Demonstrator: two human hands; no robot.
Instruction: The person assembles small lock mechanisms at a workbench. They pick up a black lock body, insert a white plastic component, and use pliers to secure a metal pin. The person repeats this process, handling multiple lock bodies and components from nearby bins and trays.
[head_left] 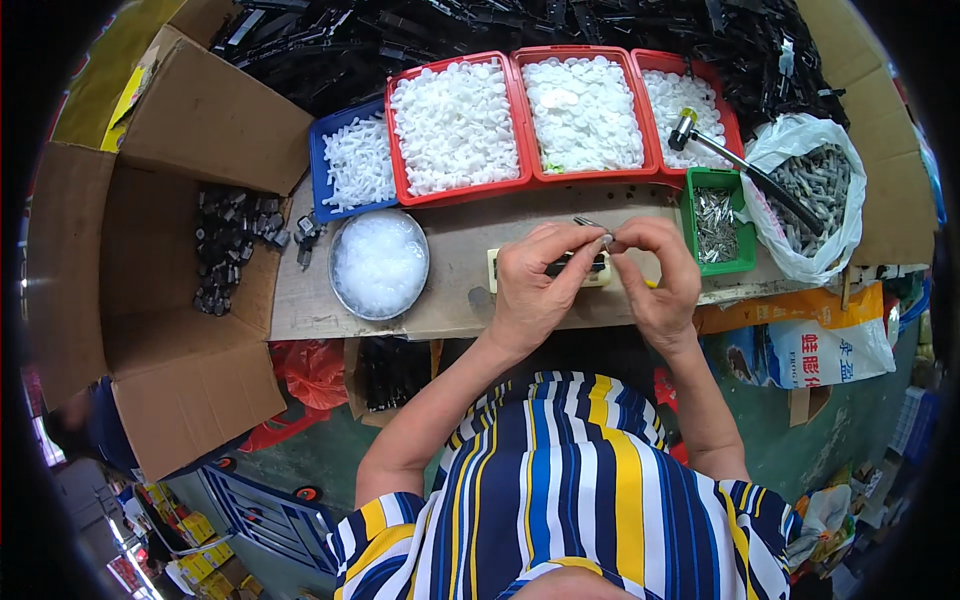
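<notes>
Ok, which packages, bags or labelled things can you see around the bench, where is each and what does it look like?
Cardboard box: left of the bench, large, brown, open, black parts inside.
Printed sack: right, below the bench edge, flat, orange, white and blue.
White plastic bag: right end of the bench, open, grey parts inside.
Yellow packs: bottom left, small, stacked.

1. An open brown cardboard box (190,400) stands left of the bench.
2. An orange-and-white printed bag (810,340) lies at right.
3. A white plastic bag (850,215) sits above it.
</notes>
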